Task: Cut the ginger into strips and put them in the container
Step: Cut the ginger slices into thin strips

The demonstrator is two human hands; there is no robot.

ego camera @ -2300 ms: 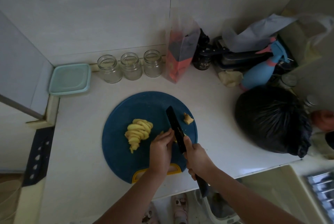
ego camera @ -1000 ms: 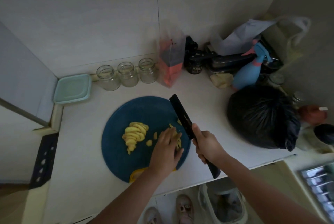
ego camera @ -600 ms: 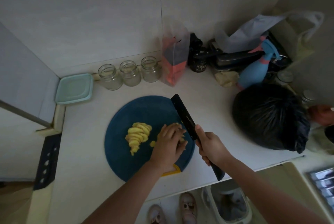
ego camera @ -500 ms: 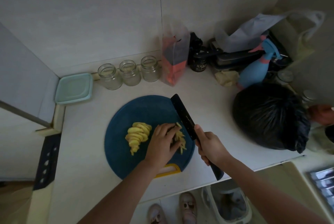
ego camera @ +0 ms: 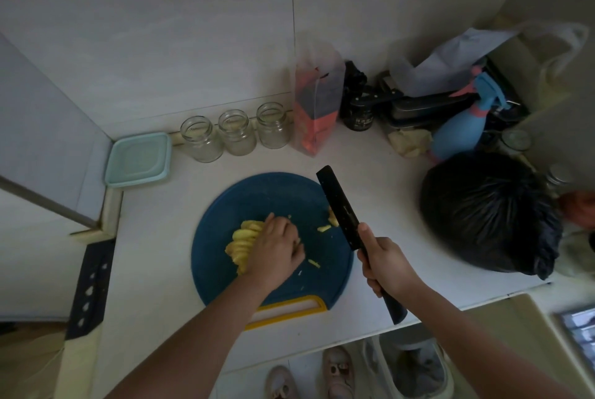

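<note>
Head view: the lidded container [ego camera: 137,158] sits at the tabletop's back-left corner, well apart from the cutting board [ego camera: 222,202] by the front edge. On the board's left half lie the fanned ginger slices [ego camera: 240,242], long axis running front to back. The left hand [ego camera: 277,247] covers their right end, fingers bent down; whether it pinches any is hidden. A few strips [ego camera: 323,228] lie between the hands. The right hand [ego camera: 389,265] grips the knife [ego camera: 341,208], its blade pointing back-left over the board's right edge.

Bare forearms [ego camera: 196,331] — pale, pinkish shoes [ego camera: 338,371] on both feet
</note>
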